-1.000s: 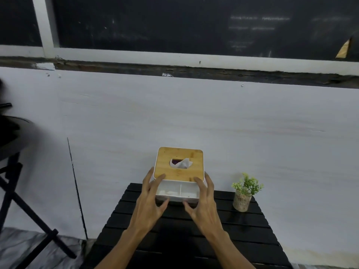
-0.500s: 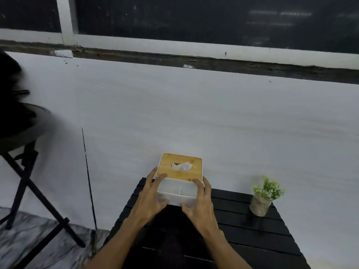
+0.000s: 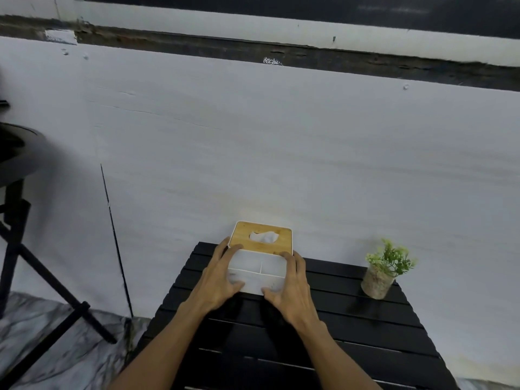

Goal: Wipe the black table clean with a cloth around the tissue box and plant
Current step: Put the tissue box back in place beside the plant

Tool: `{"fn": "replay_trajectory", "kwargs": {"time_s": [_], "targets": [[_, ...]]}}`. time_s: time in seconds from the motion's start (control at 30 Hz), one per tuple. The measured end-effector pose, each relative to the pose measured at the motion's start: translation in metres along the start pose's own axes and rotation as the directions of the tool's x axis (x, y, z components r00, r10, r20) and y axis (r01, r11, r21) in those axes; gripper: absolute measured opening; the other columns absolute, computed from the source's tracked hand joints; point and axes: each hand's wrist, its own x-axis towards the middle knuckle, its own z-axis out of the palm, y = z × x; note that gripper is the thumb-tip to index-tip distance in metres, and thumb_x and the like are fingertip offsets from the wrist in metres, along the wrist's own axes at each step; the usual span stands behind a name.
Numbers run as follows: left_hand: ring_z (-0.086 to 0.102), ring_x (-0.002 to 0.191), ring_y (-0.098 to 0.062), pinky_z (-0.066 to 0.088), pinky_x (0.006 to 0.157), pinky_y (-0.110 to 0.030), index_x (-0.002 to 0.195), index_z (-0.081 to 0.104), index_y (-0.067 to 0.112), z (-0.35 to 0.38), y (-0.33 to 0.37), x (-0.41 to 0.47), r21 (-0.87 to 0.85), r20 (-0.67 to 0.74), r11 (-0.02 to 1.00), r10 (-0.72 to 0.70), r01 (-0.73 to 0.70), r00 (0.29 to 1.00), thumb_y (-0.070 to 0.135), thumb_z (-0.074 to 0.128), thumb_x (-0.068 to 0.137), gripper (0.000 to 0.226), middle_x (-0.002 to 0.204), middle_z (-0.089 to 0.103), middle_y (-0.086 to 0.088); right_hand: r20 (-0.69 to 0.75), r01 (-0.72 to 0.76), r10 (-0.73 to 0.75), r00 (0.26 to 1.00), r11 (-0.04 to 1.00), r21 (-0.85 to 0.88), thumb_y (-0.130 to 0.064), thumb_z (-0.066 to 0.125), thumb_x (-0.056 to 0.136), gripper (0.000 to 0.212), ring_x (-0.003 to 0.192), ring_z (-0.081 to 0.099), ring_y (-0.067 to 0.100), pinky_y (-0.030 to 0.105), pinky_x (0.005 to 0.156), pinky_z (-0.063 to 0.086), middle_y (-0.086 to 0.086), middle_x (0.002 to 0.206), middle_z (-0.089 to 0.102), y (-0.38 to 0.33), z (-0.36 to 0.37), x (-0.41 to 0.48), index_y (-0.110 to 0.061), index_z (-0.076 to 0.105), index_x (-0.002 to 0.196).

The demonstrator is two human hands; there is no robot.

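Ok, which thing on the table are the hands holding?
The tissue box, between left hand and right hand; the plant stands untouched to its right.

The tissue box (image 3: 257, 280) has a smooth, matt white body that looks like plastic, a light wooden lid (image 3: 264, 228) and a soft paper tissue (image 3: 264, 237). The table (image 3: 351, 319) is black slats with a faint sheen. The plant pot (image 3: 375, 282) looks rough and speckled.

both bare forearms run up from bottom edge of frame, angling inward twd centre. left hand (image 3: 218, 280) & right hand (image 3: 292, 288) sit lower-centre, palms down, fingers along opp. sides of tissue box (image 3: 257, 273), thumbs on its near face; both hands grip it.
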Motion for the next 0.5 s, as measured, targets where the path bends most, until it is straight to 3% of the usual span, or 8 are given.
{"fn": "replay_trajectory", "kwargs": {"time_s": [0.2,0.5], "targets": [[0.044,0.124,-0.013,0.039,0.092,-0.022,0.139,0.039,0.029,0.001,0.001,0.006,0.011,0.018,0.999,-0.042,0.042,0.999,0.02,0.073,0.07,0.077,0.153,0.018,0.01,0.018,-0.038,0.038,0.999,0.999,0.0,-0.034,0.08,0.075,0.082,0.111,0.057,0.026,0.033,0.087,0.054,-0.001,0.149,0.024,0.0,-0.002,0.006,-0.024,0.033,0.142],[0.048,0.119,-0.017,0.044,0.088,-0.026,0.142,0.036,0.029,0.004,0.003,0.008,0.038,0.016,0.997,-0.062,0.061,0.998,0.019,0.074,0.071,0.082,0.155,0.015,0.01,0.028,-0.047,0.047,0.998,0.999,-0.01,-0.036,0.079,0.076,0.082,0.107,0.058,0.026,0.037,0.086,0.057,-0.001,0.15,0.023,0.003,0.002,0.012,-0.025,0.031,0.141]]}}
